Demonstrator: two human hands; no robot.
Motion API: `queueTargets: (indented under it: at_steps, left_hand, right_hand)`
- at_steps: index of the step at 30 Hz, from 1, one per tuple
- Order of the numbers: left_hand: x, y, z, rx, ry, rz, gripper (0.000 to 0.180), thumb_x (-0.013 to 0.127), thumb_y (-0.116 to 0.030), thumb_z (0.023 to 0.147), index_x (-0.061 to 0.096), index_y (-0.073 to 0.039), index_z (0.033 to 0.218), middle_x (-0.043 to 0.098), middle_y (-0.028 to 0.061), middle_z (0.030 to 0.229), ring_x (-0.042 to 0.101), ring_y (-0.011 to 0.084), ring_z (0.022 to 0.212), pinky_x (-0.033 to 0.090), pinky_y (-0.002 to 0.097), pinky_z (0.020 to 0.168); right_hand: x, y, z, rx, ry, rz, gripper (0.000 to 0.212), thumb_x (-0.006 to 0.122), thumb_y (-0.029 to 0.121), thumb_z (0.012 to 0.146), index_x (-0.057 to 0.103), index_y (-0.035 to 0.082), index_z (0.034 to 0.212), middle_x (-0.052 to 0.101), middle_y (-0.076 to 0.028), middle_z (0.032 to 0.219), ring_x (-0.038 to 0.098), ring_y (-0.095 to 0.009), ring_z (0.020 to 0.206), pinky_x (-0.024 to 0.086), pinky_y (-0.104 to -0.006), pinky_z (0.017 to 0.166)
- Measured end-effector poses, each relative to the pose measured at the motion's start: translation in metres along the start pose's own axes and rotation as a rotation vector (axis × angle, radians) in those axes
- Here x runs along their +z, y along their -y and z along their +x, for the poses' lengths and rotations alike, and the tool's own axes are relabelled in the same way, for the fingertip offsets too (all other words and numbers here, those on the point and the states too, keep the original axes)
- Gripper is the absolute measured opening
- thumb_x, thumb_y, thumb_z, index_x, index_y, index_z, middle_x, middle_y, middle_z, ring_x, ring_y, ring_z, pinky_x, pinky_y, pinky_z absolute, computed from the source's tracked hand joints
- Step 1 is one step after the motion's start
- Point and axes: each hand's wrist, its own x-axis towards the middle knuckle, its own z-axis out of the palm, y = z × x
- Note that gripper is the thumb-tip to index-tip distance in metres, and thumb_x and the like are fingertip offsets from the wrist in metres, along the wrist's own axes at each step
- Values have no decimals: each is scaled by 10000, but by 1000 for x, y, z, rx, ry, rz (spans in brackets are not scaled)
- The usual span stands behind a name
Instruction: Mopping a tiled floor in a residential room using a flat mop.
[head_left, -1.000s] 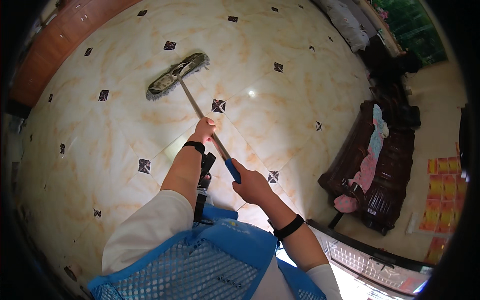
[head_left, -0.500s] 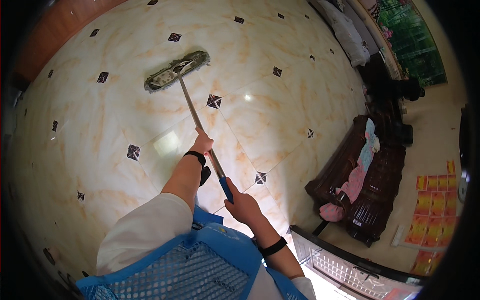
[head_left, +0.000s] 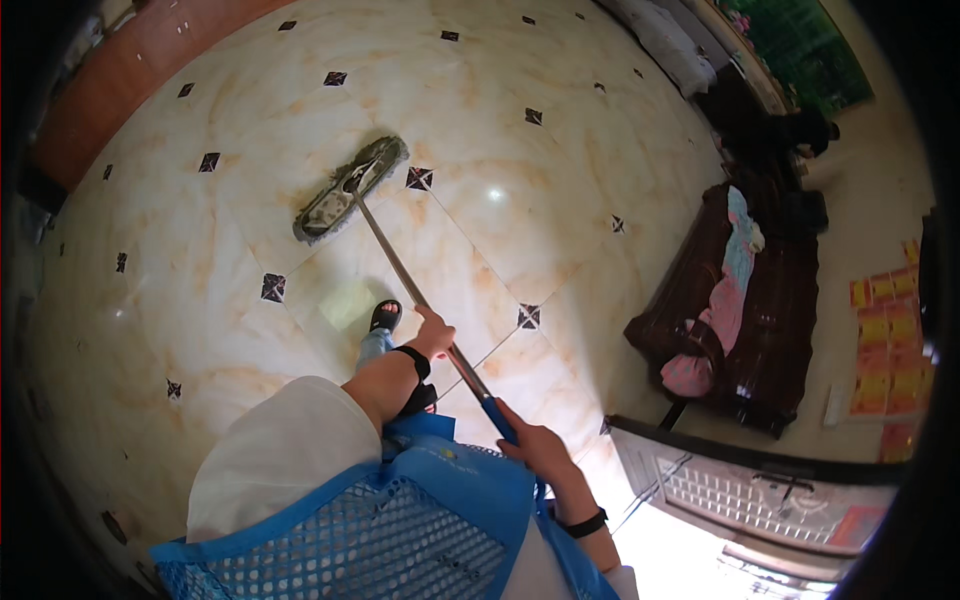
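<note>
Both my hands are wrapped round the pole of a flat mop (head_left: 395, 262). My left hand (head_left: 434, 332) grips the bare metal part midway along. At the upper end, my right hand (head_left: 538, 446) is closed on the blue grip. The grey fringed mop head (head_left: 350, 190) lies flat on the glossy tiled floor (head_left: 480, 260), tilted so its right end points away from me. A dark diamond inlay (head_left: 420, 179) sits just right of the head. My foot in a black sandal (head_left: 386, 316) shows left of the pole.
On the right stands a dark wooden bench (head_left: 755, 330) with a pink and blue cloth (head_left: 733, 300) on it. A door with a lattice panel (head_left: 740, 492) is at the lower right. Reddish-brown wooden furniture (head_left: 130, 75) borders the floor at the far left.
The mop head has come nearer to me and turned more steeply. Both hands have moved down and to the right with the pole. My sandalled foot has come into view.
</note>
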Motion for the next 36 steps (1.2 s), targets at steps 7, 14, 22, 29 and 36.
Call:
queueTargets:
  at_steps: [7, 14, 22, 29, 36]
  left_hand:
    - [70, 35, -100, -107, 358, 485, 784, 389, -324, 905, -176, 48, 1301, 570, 192, 742, 541, 254, 476, 449, 399, 407]
    - [86, 21, -174, 14, 614, 645, 382, 332, -375, 901, 373, -51, 1099, 548, 149, 744, 588, 263, 510, 451, 424, 437]
    - [84, 33, -168, 122, 565, 628, 376, 323, -403, 899, 423, -70, 1042, 521, 119, 659, 576, 248, 516, 427, 387, 440]
    - [80, 22, -137, 264, 505, 754, 370, 307, -380, 912, 467, -65, 1019, 577, 105, 644, 576, 232, 490, 461, 373, 517]
    - [38, -27, -97, 359, 479, 786, 377, 263, -365, 925, 470, -51, 941, 546, 100, 569, 561, 241, 470, 447, 391, 548]
  right_hand:
    - [35, -48, -130, 114, -75, -130, 635, 583, 317, 828, 271, 309, 1381, 636, -149, 758, 621, -320, 711, 482, -403, 633]
    - [53, -67, -193, 174, -184, -234, 551, 601, 313, 815, 389, 313, 1323, 637, -100, 735, 624, -288, 697, 481, -375, 617]
    - [52, -66, -191, 134, -325, -142, 494, 682, 256, 732, 534, 252, 1204, 639, -126, 725, 625, -300, 695, 489, -370, 637]
    - [35, -72, -159, 137, -314, -154, 453, 633, 276, 770, 519, 267, 1208, 638, -114, 709, 627, -286, 682, 491, -376, 635]
    - [-25, -39, -100, 134, -337, -179, 432, 620, 251, 755, 539, 282, 1179, 628, -111, 678, 617, -289, 640, 488, -381, 602]
